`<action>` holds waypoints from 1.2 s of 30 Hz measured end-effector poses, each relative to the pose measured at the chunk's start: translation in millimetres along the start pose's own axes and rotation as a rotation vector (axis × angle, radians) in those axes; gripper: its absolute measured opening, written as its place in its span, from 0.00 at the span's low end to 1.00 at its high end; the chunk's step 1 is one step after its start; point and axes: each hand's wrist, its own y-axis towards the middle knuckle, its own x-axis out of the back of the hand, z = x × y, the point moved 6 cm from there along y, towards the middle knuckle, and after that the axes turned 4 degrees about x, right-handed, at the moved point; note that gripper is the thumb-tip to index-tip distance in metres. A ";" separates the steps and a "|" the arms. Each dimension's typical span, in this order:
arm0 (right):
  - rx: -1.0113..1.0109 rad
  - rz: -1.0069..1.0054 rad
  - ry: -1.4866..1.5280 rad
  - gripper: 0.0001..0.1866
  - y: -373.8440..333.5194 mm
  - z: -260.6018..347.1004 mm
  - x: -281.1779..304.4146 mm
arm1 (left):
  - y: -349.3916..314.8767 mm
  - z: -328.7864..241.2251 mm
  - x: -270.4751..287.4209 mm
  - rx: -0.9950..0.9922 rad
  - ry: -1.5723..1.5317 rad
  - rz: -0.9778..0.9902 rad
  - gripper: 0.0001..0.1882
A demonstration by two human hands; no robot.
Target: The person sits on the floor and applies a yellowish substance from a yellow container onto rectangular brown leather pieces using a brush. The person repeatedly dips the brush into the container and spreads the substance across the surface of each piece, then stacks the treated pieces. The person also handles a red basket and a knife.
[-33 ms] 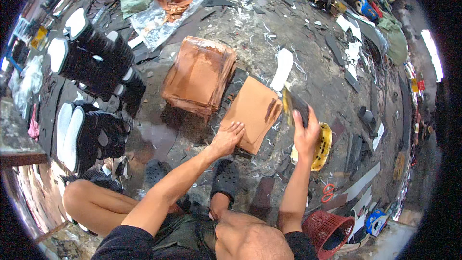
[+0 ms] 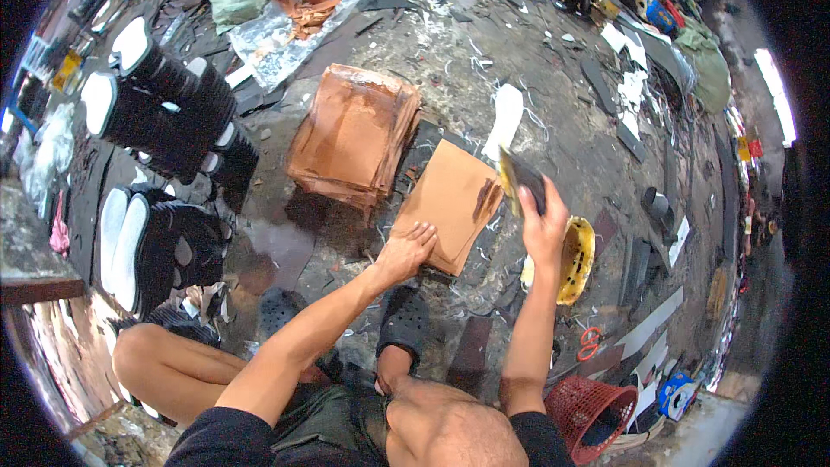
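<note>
My left hand [image 2: 408, 251] lies flat, fingers stretched, on the lower left part of a tan rectangular sheet [image 2: 450, 195]. Dark brown wet-looking streaks mark the sheet near its right edge. In my right hand [image 2: 545, 229] is a dark flat pad with a yellow-smeared edge [image 2: 529, 180], gripped between thumb and fingers. The pad is tilted, its edge close to the sheet's right corner; whether they touch I cannot tell. Just right of that hand sits a yellow-coated shallow container [image 2: 577, 261] with dark spots, partly behind my wrist.
A stack of brown sheets [image 2: 350, 134] stands left of the tan sheet. A white insole shape [image 2: 504, 121] lies beyond it. Piles of black soles [image 2: 169, 112] fill the left side. Orange-handled scissors [image 2: 590, 343] and a red basket [image 2: 588, 415] are at lower right, among scattered scraps.
My right hand has shifted slightly up and left, bringing the pad a little closer to the sheet's right corner. My left hand stays on the sheet.
</note>
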 end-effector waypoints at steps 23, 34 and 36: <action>-0.587 -0.316 -0.821 0.20 -92.2 -113.5 156.1 | -3.4 -14.5 -9.0 -0.070 0.015 -0.008 0.27; -0.447 -0.656 0.190 0.21 -118.9 -93.5 232.6 | 8.2 1.7 6.8 -0.139 -0.123 0.097 0.28; -0.592 -0.325 -0.409 0.24 -136.4 -96.8 259.1 | 11.4 -5.8 6.1 -0.161 -0.129 0.080 0.28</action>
